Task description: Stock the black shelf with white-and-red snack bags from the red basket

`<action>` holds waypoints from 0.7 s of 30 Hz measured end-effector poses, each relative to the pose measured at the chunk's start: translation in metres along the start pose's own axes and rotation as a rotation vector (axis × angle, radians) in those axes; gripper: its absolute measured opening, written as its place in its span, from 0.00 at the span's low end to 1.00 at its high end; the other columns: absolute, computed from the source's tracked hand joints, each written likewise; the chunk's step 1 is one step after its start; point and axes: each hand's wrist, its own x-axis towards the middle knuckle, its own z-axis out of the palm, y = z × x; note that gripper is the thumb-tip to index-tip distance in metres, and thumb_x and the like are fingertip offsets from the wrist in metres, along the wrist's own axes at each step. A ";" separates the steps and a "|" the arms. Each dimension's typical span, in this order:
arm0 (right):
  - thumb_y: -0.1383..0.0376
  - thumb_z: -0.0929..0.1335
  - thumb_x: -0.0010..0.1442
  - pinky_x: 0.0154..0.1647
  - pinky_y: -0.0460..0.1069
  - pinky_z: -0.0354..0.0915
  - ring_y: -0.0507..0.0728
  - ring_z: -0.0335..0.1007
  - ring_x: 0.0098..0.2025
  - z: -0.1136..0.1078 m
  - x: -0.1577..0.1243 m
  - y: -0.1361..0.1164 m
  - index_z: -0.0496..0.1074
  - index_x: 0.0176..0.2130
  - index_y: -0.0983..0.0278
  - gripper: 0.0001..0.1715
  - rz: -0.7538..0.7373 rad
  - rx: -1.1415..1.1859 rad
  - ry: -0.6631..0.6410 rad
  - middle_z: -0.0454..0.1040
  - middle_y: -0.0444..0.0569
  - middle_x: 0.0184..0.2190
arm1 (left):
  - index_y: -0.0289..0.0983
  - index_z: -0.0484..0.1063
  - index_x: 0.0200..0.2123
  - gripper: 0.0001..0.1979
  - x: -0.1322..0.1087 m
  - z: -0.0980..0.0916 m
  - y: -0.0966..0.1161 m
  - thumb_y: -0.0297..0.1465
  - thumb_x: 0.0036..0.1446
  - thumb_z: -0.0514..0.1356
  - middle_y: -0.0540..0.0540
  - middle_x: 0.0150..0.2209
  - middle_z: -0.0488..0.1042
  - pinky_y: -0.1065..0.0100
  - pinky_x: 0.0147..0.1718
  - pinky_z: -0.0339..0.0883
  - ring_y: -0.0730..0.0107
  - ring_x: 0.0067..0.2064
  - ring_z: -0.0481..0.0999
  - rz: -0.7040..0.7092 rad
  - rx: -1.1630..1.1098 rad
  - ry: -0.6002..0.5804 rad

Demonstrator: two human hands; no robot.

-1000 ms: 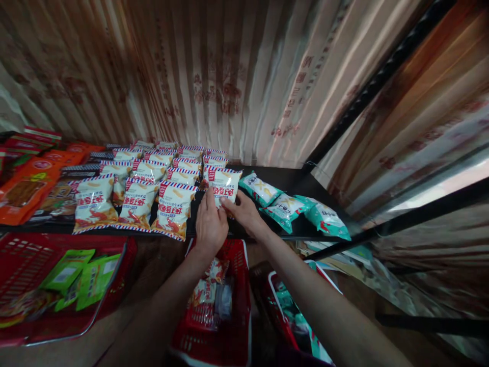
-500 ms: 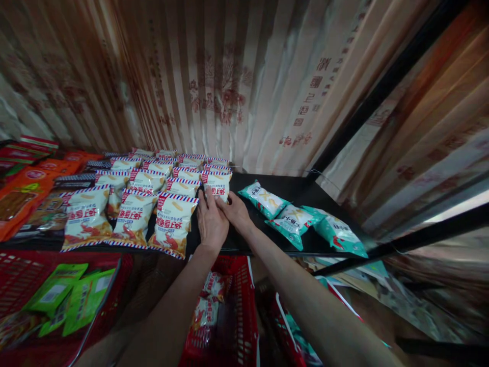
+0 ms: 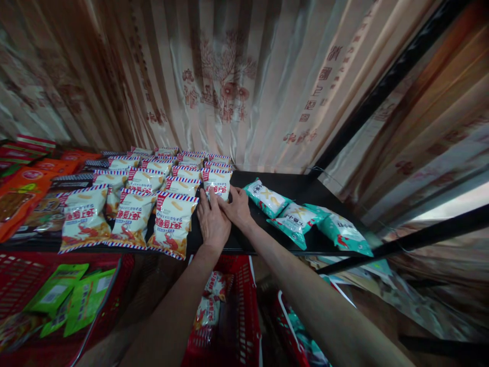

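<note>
L hand (image 3: 212, 224) and R hand (image 3: 239, 208) sit side by side, thumbs almost touching, on the front strip of the black shelf (image 3: 301, 192). Both are on the near edge of one striped snack pkt (image 3: 217, 183). L fingers lie stretched and fairly flat along its near-left corner. R fingers curl against the near-right corner. Can't tell if either one really pinches the film or just presses on it.

The pkt lies straight ahead of both hands, just past the fingertips. Its long axis runs away from me, front to back, in line w/ the column of same pkts behind it. It's the front one of the rightmost column and sits further in than the front pkt next door (image 3: 171, 224), which comes nearly to the shelf lip. R hand reaches a bit deeper, so it's the nearer one to the pkt's middle. L is lower and closer to me.

To the R there's a bare black gap, then the teal pkts (image 3: 292, 218), lying slantwise and well apart from my pkt. Below my wrists is a red basket (image 3: 244, 306) w/ a few more snack pkts in it.
</note>
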 end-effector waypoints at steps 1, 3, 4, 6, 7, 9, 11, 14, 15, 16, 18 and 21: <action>0.55 0.70 0.51 0.51 0.58 0.61 0.64 0.62 0.51 0.001 0.000 0.001 0.69 0.51 0.63 0.28 -0.008 0.023 -0.006 0.69 0.57 0.47 | 0.29 0.51 0.62 0.27 0.000 0.000 0.000 0.27 0.60 0.48 0.26 0.63 0.51 0.50 0.55 0.57 0.48 0.63 0.55 0.007 0.004 0.013; 0.55 0.69 0.52 0.51 0.58 0.61 0.63 0.64 0.51 0.002 0.000 0.003 0.68 0.51 0.63 0.28 -0.003 0.074 -0.048 0.70 0.56 0.47 | 0.29 0.52 0.62 0.26 -0.001 0.000 0.000 0.27 0.61 0.47 0.26 0.63 0.52 0.49 0.56 0.56 0.49 0.63 0.55 0.024 0.013 0.031; 0.55 0.69 0.52 0.51 0.58 0.61 0.63 0.65 0.50 0.001 0.000 0.003 0.68 0.51 0.63 0.28 0.007 0.104 -0.075 0.71 0.55 0.47 | 0.29 0.53 0.62 0.26 -0.001 0.000 0.000 0.27 0.61 0.47 0.26 0.63 0.52 0.49 0.56 0.55 0.49 0.63 0.55 0.030 0.019 0.036; 0.55 0.69 0.53 0.50 0.57 0.63 0.61 0.67 0.48 0.000 0.000 0.001 0.67 0.51 0.63 0.28 0.035 0.168 -0.124 0.72 0.54 0.47 | 0.29 0.53 0.62 0.26 -0.001 0.000 0.000 0.27 0.60 0.47 0.26 0.63 0.51 0.49 0.56 0.55 0.49 0.63 0.55 0.034 0.027 0.037; 0.55 0.69 0.53 0.50 0.56 0.64 0.60 0.68 0.47 -0.001 0.000 0.001 0.67 0.52 0.63 0.29 0.049 0.199 -0.137 0.73 0.54 0.47 | 0.28 0.52 0.62 0.26 -0.001 0.000 0.000 0.27 0.60 0.47 0.26 0.63 0.52 0.49 0.56 0.55 0.49 0.63 0.55 0.032 0.028 0.036; 0.55 0.69 0.53 0.50 0.55 0.64 0.59 0.70 0.47 -0.002 -0.001 -0.001 0.65 0.53 0.63 0.30 0.061 0.250 -0.139 0.73 0.53 0.48 | 0.28 0.51 0.62 0.26 -0.001 0.000 0.000 0.27 0.61 0.47 0.26 0.63 0.51 0.48 0.57 0.55 0.49 0.64 0.54 0.032 0.027 0.040; 0.55 0.69 0.52 0.51 0.55 0.64 0.59 0.69 0.49 -0.003 -0.002 0.000 0.64 0.54 0.63 0.32 0.056 0.275 -0.124 0.72 0.53 0.50 | 0.28 0.51 0.62 0.26 -0.002 0.000 0.000 0.27 0.61 0.46 0.26 0.64 0.51 0.48 0.58 0.53 0.50 0.64 0.53 0.056 0.023 0.045; 0.55 0.68 0.53 0.54 0.56 0.62 0.60 0.68 0.52 -0.006 -0.008 0.002 0.62 0.56 0.64 0.34 0.066 0.264 -0.122 0.71 0.54 0.52 | 0.26 0.52 0.61 0.25 -0.003 0.000 -0.001 0.27 0.61 0.46 0.27 0.64 0.50 0.50 0.60 0.50 0.52 0.66 0.50 0.125 0.032 0.046; 0.56 0.68 0.53 0.55 0.56 0.61 0.60 0.67 0.54 -0.008 -0.010 0.002 0.61 0.57 0.64 0.34 0.073 0.257 -0.127 0.70 0.55 0.52 | 0.26 0.52 0.61 0.25 -0.004 0.000 -0.001 0.26 0.61 0.46 0.27 0.64 0.50 0.50 0.60 0.49 0.52 0.66 0.48 0.143 0.039 0.047; 0.57 0.68 0.54 0.56 0.56 0.61 0.60 0.66 0.55 -0.009 -0.012 0.002 0.61 0.57 0.64 0.34 0.077 0.253 -0.132 0.70 0.55 0.53 | 0.26 0.51 0.62 0.26 -0.005 -0.001 -0.001 0.26 0.60 0.47 0.28 0.64 0.49 0.50 0.61 0.48 0.53 0.66 0.47 0.159 0.047 0.047; 0.58 0.68 0.55 0.58 0.56 0.59 0.60 0.64 0.57 -0.013 -0.017 0.002 0.59 0.59 0.64 0.35 0.086 0.246 -0.142 0.68 0.55 0.55 | 0.27 0.50 0.62 0.27 -0.007 -0.002 -0.001 0.27 0.60 0.47 0.28 0.65 0.48 0.49 0.61 0.47 0.53 0.67 0.45 0.183 0.064 0.049; 0.61 0.67 0.55 0.58 0.56 0.59 0.60 0.63 0.58 -0.018 -0.023 -0.001 0.57 0.60 0.65 0.36 0.101 0.228 -0.158 0.66 0.56 0.57 | 0.28 0.50 0.62 0.27 -0.011 -0.005 0.000 0.27 0.60 0.48 0.29 0.65 0.47 0.49 0.61 0.47 0.53 0.67 0.43 0.215 0.081 0.042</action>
